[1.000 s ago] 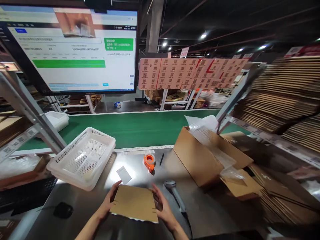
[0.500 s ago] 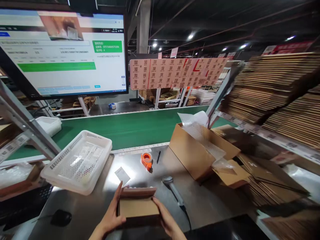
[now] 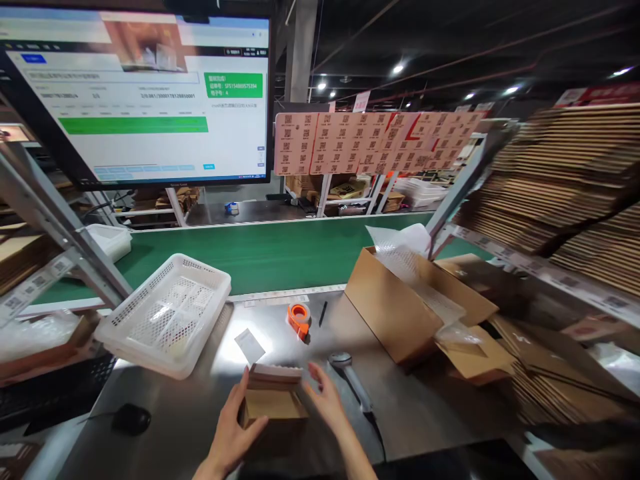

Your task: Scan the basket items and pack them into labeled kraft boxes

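A small brown cardboard box (image 3: pixel 275 404) lies low in the head view, on the metal table. Its far flap (image 3: pixel 275 375) stands raised, with a scalloped edge. My left hand (image 3: pixel 233 421) holds the box's left side, fingers along the wall and thumb over the near corner. My right hand (image 3: pixel 325 399) is just off the right side with its fingers apart, holding nothing. Behind the box lies a white paper slip (image 3: pixel 249 345). An orange tape dispenser (image 3: pixel 299 321) sits farther back, beside a black pen (image 3: pixel 323 313). A handheld scanner (image 3: pixel 353 383) rests right of my right hand.
A white perforated basket (image 3: pixel 167 313) stands at the left, near a black mouse (image 3: pixel 131 419). At the right is a large open carton (image 3: pixel 390 307) with bubble wrap. A green conveyor (image 3: pixel 280 250) runs behind. A monitor (image 3: pixel 150 153) hangs at upper left; stacked cardboard (image 3: pixel 560 167) fills the right shelf.
My right hand has come away from the box's right side and its fingers have spread. My left hand stays on the box. The whole view has shifted slightly.
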`<state>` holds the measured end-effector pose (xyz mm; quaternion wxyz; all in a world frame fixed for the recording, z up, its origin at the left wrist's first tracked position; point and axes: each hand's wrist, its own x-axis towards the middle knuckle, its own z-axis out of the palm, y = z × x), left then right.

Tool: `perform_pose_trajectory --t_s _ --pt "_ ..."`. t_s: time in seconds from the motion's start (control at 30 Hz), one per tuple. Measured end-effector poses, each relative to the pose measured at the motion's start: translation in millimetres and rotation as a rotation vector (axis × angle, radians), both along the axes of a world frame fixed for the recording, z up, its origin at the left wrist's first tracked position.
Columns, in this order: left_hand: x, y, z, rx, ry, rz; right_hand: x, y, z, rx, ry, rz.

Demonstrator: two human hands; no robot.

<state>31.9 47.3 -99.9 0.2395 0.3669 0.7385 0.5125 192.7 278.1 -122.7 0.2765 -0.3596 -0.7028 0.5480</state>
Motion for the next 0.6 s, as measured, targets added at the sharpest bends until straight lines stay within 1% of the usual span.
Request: perform_pose_trajectory --t_s 0.03,0.07,0.13,0.17,0.2,0.23,0.3,0.37,0.43,0.5,0.6 --pt "0 1 2.7 -0.011 0.008 -0.015 -7 -1 14.4 0.094 0.017 0.002" --pt "1 3 3.8 -0.024 0.009 -0.036 -16 -5 29.1 0.197 0.033 0.044" --pt "5 7 1.5 -0.036 -0.006 -0.063 -33 -19 53.6 0.375 0.039 0.217" --pt "7 9 -1.4 -0.03 -0.019 -0.069 -42 -27 61.2 0.444 0.029 0.295" --pt "9 11 -4.8 -0.02 -0.034 -0.072 -50 -36 65.0 0.502 0.014 0.339" --pt "11 13 -8.3 -0.007 -0.052 -0.067 -57 -45 65.1 0.553 0.002 0.351" --pt "13 15 -13.7 0.016 -0.088 -0.057 -66 -57 57.0 0.637 0.011 0.311" --pt "13 15 -15.8 0.027 -0.124 -0.054 -70 -63 44.6 0.708 0.06 0.25" --pt "12 14 -14.9 0.043 -0.148 -0.046 -70 -63 35.8 0.777 0.112 0.208" --pt "10 14 -12.9 0.068 -0.155 -0.039 -70 -59 33.8 0.827 0.144 0.19" --pt "9 15 -11.6 0.101 -0.156 -0.036 -71 -54 40.2 0.849 0.167 0.187"
